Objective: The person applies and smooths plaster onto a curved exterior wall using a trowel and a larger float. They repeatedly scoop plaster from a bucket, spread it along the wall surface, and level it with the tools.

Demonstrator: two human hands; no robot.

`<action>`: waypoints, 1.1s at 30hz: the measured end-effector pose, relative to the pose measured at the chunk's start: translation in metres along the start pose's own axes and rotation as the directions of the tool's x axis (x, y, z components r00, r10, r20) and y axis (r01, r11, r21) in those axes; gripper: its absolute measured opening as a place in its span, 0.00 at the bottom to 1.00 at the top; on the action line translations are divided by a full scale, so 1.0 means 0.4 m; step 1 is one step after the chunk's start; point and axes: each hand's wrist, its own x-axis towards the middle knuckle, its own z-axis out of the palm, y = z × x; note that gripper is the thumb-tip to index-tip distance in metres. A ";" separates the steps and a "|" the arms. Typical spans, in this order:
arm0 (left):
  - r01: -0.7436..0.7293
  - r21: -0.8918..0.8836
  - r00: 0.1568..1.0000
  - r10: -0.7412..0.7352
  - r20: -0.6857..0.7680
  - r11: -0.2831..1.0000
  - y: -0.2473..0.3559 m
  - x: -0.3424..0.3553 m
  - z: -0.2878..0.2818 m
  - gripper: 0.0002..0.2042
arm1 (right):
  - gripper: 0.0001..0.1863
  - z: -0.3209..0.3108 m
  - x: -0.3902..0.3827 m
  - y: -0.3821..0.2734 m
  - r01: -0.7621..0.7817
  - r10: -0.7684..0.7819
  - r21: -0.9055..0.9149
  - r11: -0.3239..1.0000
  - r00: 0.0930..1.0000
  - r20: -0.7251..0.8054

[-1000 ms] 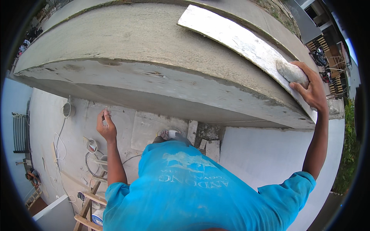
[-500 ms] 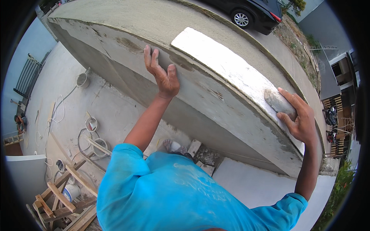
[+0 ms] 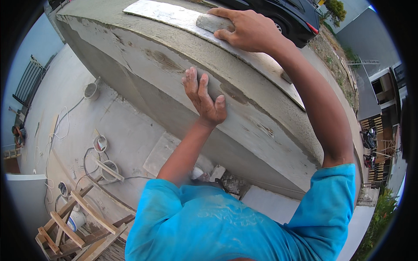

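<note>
My right hand (image 3: 248,30) grips a grey block handle (image 3: 212,22) near the left end of a long white plastering float (image 3: 174,17). The float lies flat along the top of a low grey cement wall (image 3: 130,74). Another block (image 3: 286,77) shows farther right on its top, partly hidden behind my forearm. On the wall's near side my left hand (image 3: 204,98) rests with fingers apart, holding nothing. Fresh-looking cement (image 3: 244,65) covers the wall top between the float and the near edge; rough darker patches mark the side face.
Down on the left floor stand buckets (image 3: 91,91), cables and a wooden trestle (image 3: 78,217). Paving blocks (image 3: 217,173) lie by the wall's foot. A dark car (image 3: 296,21) is parked beyond the wall. Another person (image 3: 18,135) is low at the far left.
The float has slid away from me and to the left across the wall top, my right hand moving with it. My left hand has shifted right and slightly nearer along the wall face.
</note>
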 end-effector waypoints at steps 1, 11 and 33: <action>-0.010 0.016 1.000 0.010 0.002 1.000 0.000 -0.001 0.000 0.31 | 0.32 -0.002 0.057 0.003 0.000 0.000 0.027 1.000 1.000 0.001; -0.112 0.045 0.991 0.108 0.074 0.993 -0.062 0.079 -0.042 0.30 | 0.31 -0.001 -0.121 0.155 -0.121 0.104 0.175 0.977 0.989 0.101; -0.184 0.132 0.978 0.168 0.123 0.974 -0.044 0.082 -0.016 0.29 | 0.36 0.040 0.700 -0.217 0.073 -0.105 0.204 0.976 0.984 0.147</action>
